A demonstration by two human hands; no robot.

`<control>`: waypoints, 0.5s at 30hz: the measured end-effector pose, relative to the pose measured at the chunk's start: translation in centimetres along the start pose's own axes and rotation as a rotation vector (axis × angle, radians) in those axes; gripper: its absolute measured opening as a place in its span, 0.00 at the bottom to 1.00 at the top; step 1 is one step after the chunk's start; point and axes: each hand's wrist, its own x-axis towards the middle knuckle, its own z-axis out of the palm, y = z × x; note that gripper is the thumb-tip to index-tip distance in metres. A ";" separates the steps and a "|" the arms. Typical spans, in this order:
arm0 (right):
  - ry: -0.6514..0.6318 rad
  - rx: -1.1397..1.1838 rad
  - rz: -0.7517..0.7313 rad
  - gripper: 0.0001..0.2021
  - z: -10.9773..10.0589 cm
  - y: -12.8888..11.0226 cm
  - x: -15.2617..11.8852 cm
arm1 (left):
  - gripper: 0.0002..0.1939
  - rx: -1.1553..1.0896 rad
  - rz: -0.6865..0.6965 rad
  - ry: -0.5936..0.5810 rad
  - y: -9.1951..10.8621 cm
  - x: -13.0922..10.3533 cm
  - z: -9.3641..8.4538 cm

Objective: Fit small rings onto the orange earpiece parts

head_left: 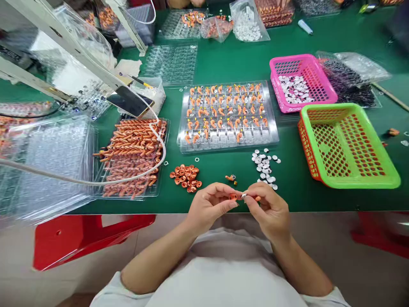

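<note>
At the near edge of the green table point(220, 165), the left hand point(207, 205) pinches 1 orange cup point(233, 196); beside it, the right hand point(271, 208) grips 1 orange piece point(257, 198), apparently silver-tipped; steady fingertips and straight alignment should help

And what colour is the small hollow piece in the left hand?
The small hollow piece is orange; the head view shows it.

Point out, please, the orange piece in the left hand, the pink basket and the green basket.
Orange piece point(233, 196): head view, middle of its visible side.
Pink basket point(307, 106): head view, front wall.
Green basket point(361, 183): head view, near rim.
</note>
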 end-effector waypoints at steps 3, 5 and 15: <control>-0.006 0.044 0.069 0.06 -0.5 -0.3 -0.3 | 0.09 0.015 -0.005 0.005 -0.1 -0.1 0.0; -0.019 0.082 0.118 0.05 -0.8 -0.6 -0.3 | 0.09 0.017 0.005 0.002 -0.3 -0.1 -0.2; -0.063 0.204 0.189 0.04 -1.3 -0.5 -0.3 | 0.10 0.088 0.058 0.055 -0.6 0.0 -0.6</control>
